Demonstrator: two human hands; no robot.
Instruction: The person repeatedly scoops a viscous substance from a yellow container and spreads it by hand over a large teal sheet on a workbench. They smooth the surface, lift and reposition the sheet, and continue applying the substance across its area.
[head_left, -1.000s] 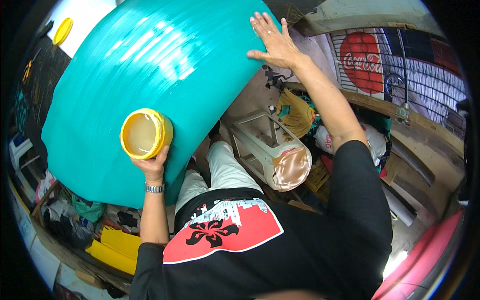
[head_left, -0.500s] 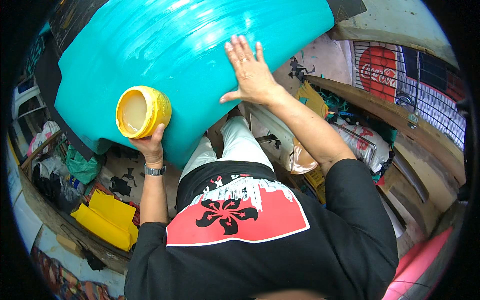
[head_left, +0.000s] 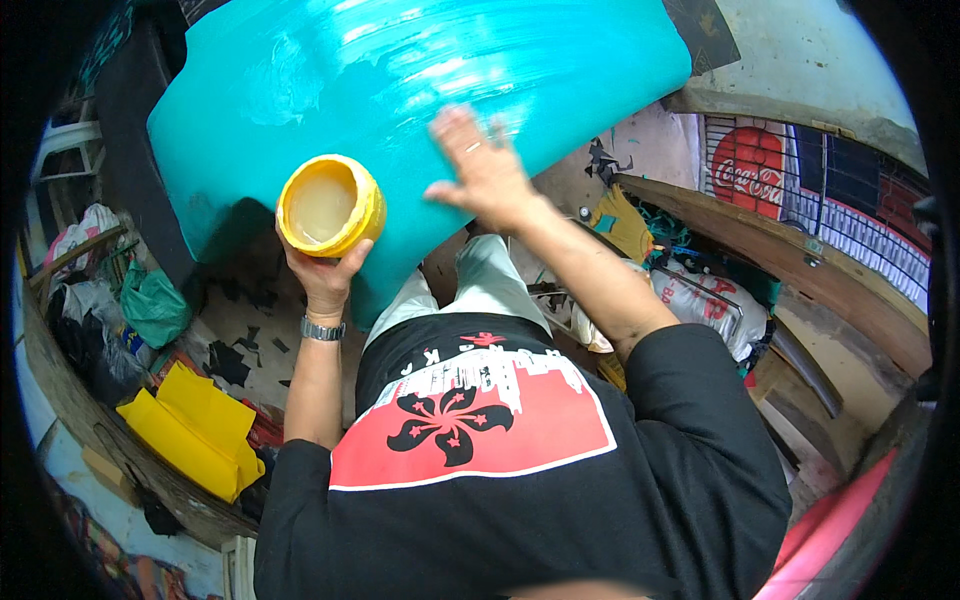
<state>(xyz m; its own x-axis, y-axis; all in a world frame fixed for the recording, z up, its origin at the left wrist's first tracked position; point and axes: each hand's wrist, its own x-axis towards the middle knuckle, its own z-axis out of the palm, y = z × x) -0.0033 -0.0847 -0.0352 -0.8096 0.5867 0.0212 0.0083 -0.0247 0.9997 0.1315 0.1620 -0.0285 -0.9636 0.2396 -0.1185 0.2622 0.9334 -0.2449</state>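
Observation:
In my left hand [head_left: 322, 276] is a round yellow tub [head_left: 374, 212], tilted so its open mouth shows. Pale, cloudy, thick liquid [head_left: 322, 208] lies inside it. My right hand [head_left: 482, 172] is spread, its fingertips blurred by motion, over a large turquoise sheet [head_left: 400, 160]. Whether the palm touches the sheet I cannot tell. Wet, shiny streaks run across the sheet's far part. Its near edge hangs down in a curve by my legs, just beyond the tub.
Dark sheet material [head_left: 140, 150] hangs at the left. Below it are a green bag [head_left: 155, 308] and folded yellow sheets [head_left: 195, 430]. Black scraps [head_left: 228, 362] litter the floor. On the right, a wooden beam [head_left: 780, 255] runs beside a white stuffed sack [head_left: 715, 305].
My left hand has carried the tub to the right, off the sheet's left part. My right hand has shifted slightly left and closer to me. The whole view has shifted a little.

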